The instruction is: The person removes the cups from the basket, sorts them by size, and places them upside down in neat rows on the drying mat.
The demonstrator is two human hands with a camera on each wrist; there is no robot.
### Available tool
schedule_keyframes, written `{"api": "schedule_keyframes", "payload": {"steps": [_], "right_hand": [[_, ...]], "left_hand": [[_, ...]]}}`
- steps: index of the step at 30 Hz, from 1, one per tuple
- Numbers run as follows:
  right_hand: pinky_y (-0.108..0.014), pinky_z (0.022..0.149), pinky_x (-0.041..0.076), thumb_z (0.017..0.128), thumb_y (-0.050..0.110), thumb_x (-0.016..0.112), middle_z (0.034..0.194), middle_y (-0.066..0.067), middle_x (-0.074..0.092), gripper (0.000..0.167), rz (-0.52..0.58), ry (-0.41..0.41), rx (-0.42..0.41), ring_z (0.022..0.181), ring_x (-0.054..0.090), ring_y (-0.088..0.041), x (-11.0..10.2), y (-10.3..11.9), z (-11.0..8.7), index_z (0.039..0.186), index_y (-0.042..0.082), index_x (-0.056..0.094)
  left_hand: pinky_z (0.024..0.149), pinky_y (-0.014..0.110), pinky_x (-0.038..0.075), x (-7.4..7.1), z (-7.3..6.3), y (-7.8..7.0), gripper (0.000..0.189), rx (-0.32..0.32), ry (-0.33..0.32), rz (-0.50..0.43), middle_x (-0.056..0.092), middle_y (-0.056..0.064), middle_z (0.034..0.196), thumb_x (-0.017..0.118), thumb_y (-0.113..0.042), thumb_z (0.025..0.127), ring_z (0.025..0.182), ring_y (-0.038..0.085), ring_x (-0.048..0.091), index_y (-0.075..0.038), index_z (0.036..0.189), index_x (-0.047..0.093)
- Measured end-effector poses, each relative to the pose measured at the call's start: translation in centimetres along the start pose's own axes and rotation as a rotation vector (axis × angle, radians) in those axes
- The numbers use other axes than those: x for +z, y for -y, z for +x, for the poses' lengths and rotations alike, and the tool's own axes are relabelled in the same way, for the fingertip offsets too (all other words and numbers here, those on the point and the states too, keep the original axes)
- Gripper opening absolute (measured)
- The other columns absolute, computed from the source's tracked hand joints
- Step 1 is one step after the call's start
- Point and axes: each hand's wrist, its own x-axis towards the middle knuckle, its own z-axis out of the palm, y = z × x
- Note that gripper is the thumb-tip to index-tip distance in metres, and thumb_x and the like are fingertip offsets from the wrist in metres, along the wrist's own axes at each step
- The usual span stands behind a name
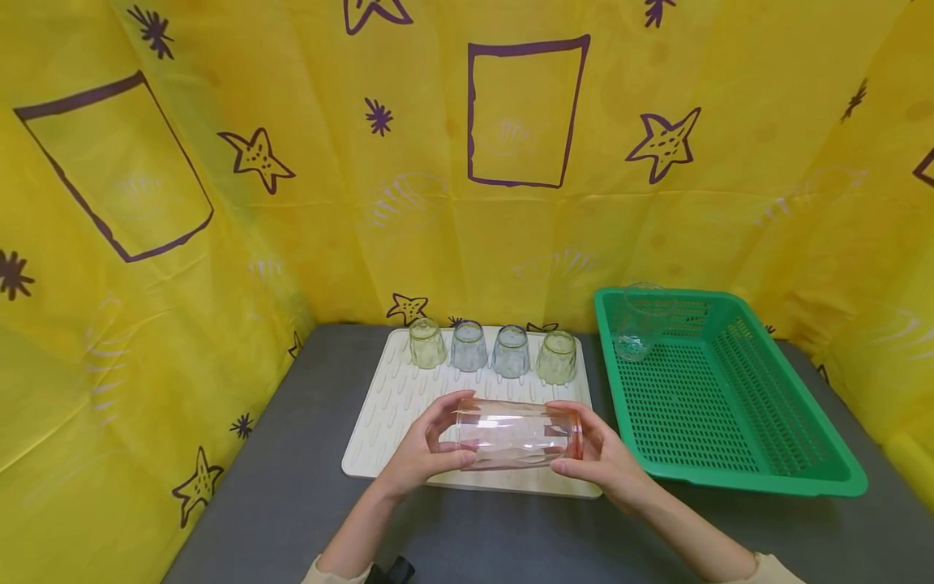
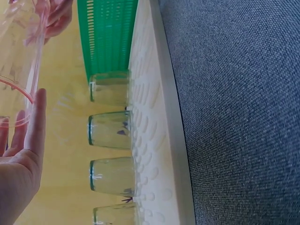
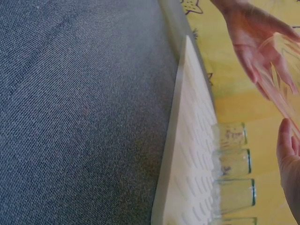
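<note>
A tall, clear, pink-tinted drinking glass lies sideways in the air above the near part of a white ridged draining tray. My left hand holds its left end, thumb in front and fingers behind. At the other end my right hand grips the glass between thumb and fingers. The left wrist view shows the pink rim close to the left hand. Along the tray's far side stand several small tumblers upside down, among them a greenish one and a bluish one.
Right of the tray sits a green perforated plastic basket. Inside its far left corner stands a tall clear glass. A dark grey cloth covers the table, and a yellow patterned curtain hangs behind and at both sides.
</note>
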Motion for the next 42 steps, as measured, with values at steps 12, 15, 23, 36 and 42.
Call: {"api": "schedule_keyframes", "payload": {"steps": [12, 15, 23, 36, 42], "right_hand": [[-0.039, 0.089, 0.053, 0.084, -0.005, 0.069, 0.136, -0.028, 0.035, 0.065, -0.050, -0.081, 0.035, 0.112, 0.057, -0.028, 0.3, 0.0, 0.4, 0.139, -0.004, 0.036], [-0.038, 0.089, 0.053, 0.084, -0.003, 0.070, 0.137, -0.025, 0.036, 0.068, -0.058, -0.117, 0.062, 0.113, 0.057, -0.026, 0.4, 0.1, 0.7, 0.141, -0.005, 0.033], [-0.033, 0.090, 0.052, 0.083, -0.004, 0.071, 0.141, -0.022, 0.037, 0.077, -0.071, -0.206, 0.080, 0.116, 0.055, -0.019, 0.6, -0.1, 1.6, 0.146, -0.005, 0.027], [-0.027, 0.091, 0.050, 0.082, -0.001, 0.072, 0.142, -0.021, 0.041, 0.077, -0.113, -0.340, 0.127, 0.116, 0.052, -0.019, 1.2, -0.5, 3.5, 0.147, -0.003, 0.030], [-0.027, 0.090, 0.051, 0.082, 0.000, 0.072, 0.137, -0.020, 0.045, 0.073, -0.112, -0.345, 0.130, 0.113, 0.053, -0.022, 1.6, -0.8, 4.4, 0.144, -0.002, 0.035]], "left_hand": [[0.096, 0.036, 0.049, -1.1, -0.8, -0.4, 0.072, -0.018, -0.004, 0.072, 0.041, 0.018, 0.145, 0.073, -0.008, 0.085, 0.129, 0.042, 0.042, -0.007, 0.146, 0.036], [0.099, 0.037, 0.047, -2.0, -1.2, -0.4, 0.071, 0.009, -0.035, 0.093, 0.040, 0.021, 0.146, 0.071, -0.004, 0.085, 0.130, 0.042, 0.041, -0.003, 0.146, 0.034], [0.102, 0.041, 0.044, -4.2, -2.4, -0.7, 0.063, 0.012, -0.240, 0.139, 0.048, 0.014, 0.139, 0.066, 0.007, 0.085, 0.125, 0.031, 0.051, 0.000, 0.142, 0.040], [0.090, 0.014, 0.045, -7.6, -3.6, -0.1, 0.052, -0.254, -0.781, 0.254, 0.055, 0.013, 0.131, 0.073, -0.006, 0.086, 0.123, 0.027, 0.051, -0.005, 0.134, 0.052], [0.083, 0.008, 0.043, -8.9, -4.4, 0.3, 0.054, -0.317, -0.850, 0.254, 0.050, 0.020, 0.137, 0.072, -0.006, 0.087, 0.126, 0.028, 0.048, -0.003, 0.136, 0.050]]}}
